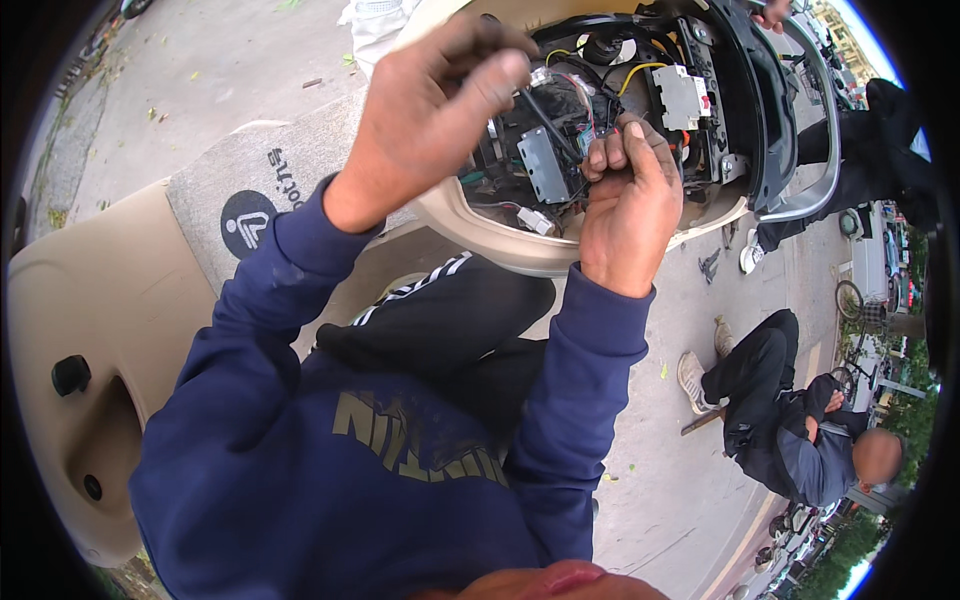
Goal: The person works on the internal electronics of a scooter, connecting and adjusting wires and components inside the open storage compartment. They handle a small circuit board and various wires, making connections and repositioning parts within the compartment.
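Note:
An opened cream scooter body [471, 245] exposes coloured wires, a metal box [546, 166] and a white-grey switch unit [680, 98]. My left hand [430, 120] is at the opening's upper left, its fingers curled beside a black tube [542, 127] and a white connector; what they grip, if anything, is hidden. My right hand [632, 210] is palm-up right of the metal box, fingertips curled together among the dark wires; what is in them is too small to make out.
A printed grey footboard [210, 180] and beige panel [100, 300] lie left. A seated person [790, 420] is at lower right; another person's dark-clad leg [840, 160] and hand [773, 14] are at upper right. Small tools [708, 265] lie on the pavement.

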`<state>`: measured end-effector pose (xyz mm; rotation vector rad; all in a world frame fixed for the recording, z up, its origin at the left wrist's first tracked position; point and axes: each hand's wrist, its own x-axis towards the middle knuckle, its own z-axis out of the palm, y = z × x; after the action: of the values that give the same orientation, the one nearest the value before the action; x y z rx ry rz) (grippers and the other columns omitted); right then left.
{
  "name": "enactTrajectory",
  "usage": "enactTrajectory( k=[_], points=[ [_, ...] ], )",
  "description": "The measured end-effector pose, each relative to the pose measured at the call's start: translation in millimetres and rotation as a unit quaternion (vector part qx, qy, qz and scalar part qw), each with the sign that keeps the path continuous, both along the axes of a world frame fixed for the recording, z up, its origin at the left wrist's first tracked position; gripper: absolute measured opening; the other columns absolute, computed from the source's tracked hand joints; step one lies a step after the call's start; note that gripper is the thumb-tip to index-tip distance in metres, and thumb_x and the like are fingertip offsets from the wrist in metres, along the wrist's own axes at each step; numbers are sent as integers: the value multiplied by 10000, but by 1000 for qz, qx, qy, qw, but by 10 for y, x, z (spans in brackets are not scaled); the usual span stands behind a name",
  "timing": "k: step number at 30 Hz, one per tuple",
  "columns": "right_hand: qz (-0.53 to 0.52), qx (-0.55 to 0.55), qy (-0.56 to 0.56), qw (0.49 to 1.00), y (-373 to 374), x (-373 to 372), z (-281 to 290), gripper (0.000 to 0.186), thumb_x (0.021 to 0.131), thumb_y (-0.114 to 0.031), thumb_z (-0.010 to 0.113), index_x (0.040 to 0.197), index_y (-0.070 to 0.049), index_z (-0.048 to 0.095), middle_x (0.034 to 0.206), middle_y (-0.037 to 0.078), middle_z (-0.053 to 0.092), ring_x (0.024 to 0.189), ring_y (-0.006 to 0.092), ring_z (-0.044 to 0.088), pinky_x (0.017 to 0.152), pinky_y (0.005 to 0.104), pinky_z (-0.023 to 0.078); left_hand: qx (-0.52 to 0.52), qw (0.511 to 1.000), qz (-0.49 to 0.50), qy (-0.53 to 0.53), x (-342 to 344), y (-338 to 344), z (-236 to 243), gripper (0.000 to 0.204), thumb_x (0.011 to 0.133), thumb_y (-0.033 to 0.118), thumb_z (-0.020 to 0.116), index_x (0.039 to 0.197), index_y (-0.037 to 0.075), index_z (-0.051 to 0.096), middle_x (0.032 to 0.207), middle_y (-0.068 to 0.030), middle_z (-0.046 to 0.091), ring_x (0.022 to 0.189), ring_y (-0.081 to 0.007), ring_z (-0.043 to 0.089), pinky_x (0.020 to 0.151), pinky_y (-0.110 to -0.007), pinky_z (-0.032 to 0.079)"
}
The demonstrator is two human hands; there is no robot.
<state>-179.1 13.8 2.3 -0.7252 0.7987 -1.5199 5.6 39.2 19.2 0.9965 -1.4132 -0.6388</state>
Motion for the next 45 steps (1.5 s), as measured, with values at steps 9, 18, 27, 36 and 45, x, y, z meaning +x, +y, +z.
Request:
enactTrajectory(
  k=[9,18,27,36,45],
  points=[
    [-23,-36,25,999,45,110,-9,129,1006,-93,598,1036,32,589,752,19,514,667,105,486,626,251,412,-59,943,-51,-324,-64,-291,160,235,980,136,613,1083,-57,698,917,-176,732,708,-247,706,682,-356,541],
    [-47,-94,194,975,200,227,22,120,1021,-97,594,1048,20,603,778,27,596,703,64,509,647,218,427,382,888,-253,-30,-134,-610,232,415,1005,320,657,1146,-70,669,865,-88,741,498,-111,642,426,-196,489],
    [-34,-264,401,876,214,283,-43,50,986,-31,601,973,11,625,761,75,680,652,122,607,614,286,490,359,910,-189,-90,-164,-668,258,471,931,367,758,1142,-50,700,737,-26,662,528,-47,592,413,-181,461],
    [-48,-341,495,798,268,407,-117,90,881,1,605,917,-10,523,803,177,614,792,385,637,718,499,500,390,885,-122,-221,-59,-693,263,475,896,463,781,967,-4,735,694,-6,662,441,-58,535,374,-182,420],
    [-46,-286,587,756,294,475,-189,78,893,-55,553,918,19,562,792,189,663,816,353,672,703,448,557,344,850,-164,-364,-39,-948,87,335,935,290,770,991,-41,755,722,-10,633,654,-69,538,608,-264,476]
  ],
)
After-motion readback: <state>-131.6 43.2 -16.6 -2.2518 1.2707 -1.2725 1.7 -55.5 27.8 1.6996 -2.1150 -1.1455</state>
